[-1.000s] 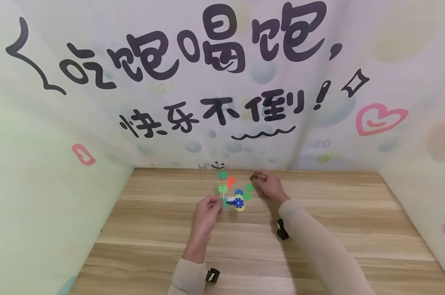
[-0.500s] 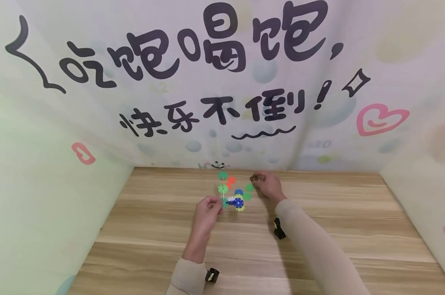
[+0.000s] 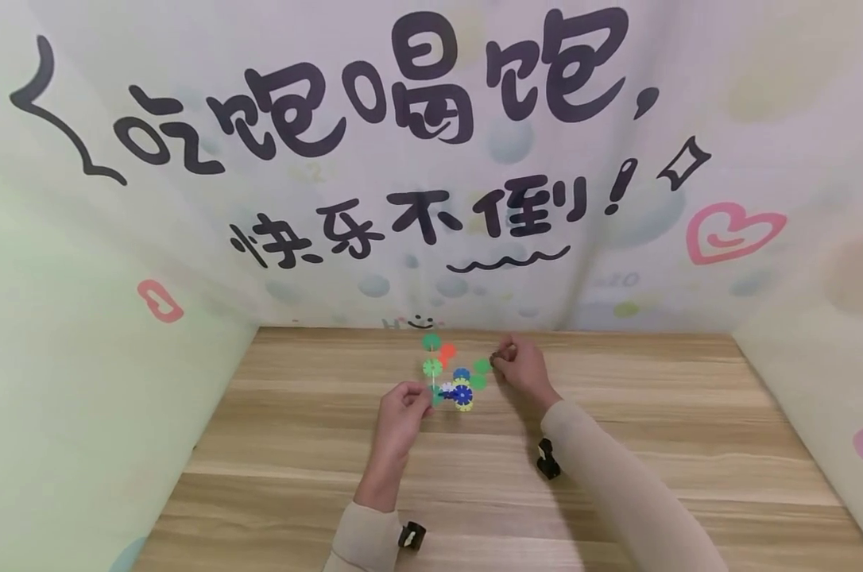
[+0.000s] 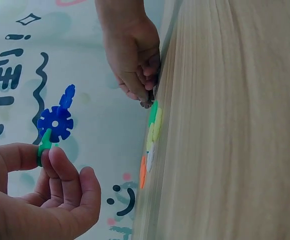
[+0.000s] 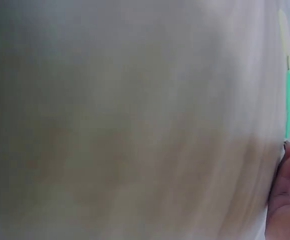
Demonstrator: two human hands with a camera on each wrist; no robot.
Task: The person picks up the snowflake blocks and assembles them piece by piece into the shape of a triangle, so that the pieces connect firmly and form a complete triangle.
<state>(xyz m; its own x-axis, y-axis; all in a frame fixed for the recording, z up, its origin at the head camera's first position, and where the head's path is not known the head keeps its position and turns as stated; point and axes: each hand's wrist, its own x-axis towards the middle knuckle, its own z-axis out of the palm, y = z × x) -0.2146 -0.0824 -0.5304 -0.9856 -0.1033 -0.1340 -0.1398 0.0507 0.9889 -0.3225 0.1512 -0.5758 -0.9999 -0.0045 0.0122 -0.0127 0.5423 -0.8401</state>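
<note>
My left hand [image 3: 401, 413] pinches a green notched snowflake disc [image 4: 44, 149] between thumb and finger. Joined to that disc, blue notched discs [image 4: 55, 123] stick out, raised off the table in the left wrist view. In the head view, a light green disc [image 3: 432, 367] and a darker green disc [image 3: 431, 342] line up beyond the left fingertips. To the right, my right hand [image 3: 523, 367] pinches a small brown disc [image 3: 494, 360] low at the tabletop, mostly covered by the fingers. Only part of the right hand shows at the right wrist view's edge.
Loose discs lie flat between the hands: an orange-red one [image 3: 448, 350], green ones [image 3: 477, 382], a yellow one [image 3: 463, 406] and a white one [image 4: 151, 157]. The wooden table [image 3: 296, 445] ends against a printed wall cloth [image 3: 346, 294] just behind them.
My right hand, with the brown disc, has shifted slightly nearer to me, close by the loose green discs. The left hand keeps its place and its hold on the green disc.
</note>
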